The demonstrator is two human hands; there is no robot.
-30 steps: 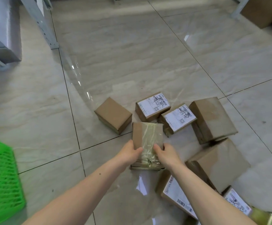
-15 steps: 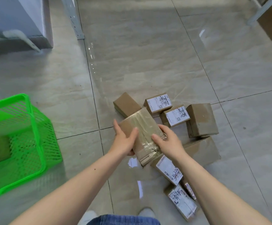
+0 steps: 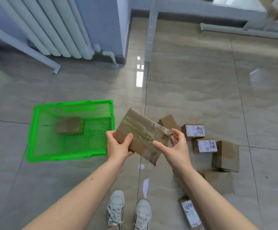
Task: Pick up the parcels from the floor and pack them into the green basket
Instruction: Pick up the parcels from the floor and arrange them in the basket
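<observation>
Left hand (image 3: 118, 147) grips taped parcel (image 3: 141, 135); right hand (image 3: 176, 146) loosely cups its edge, fingertips hidden; green basket (image 3: 35, 130) left.

A glossy beige tiled floor (image 3: 193, 90) carries a green basket (image 3: 35, 130) at its left and, to the right, a cluster of cardboard parcels: 3 plain brown (image 3: 227, 156), 3 with white labels (image 3: 195, 131). 2 white sneakers (image 3: 116, 206) stand at the near edge.
</observation>
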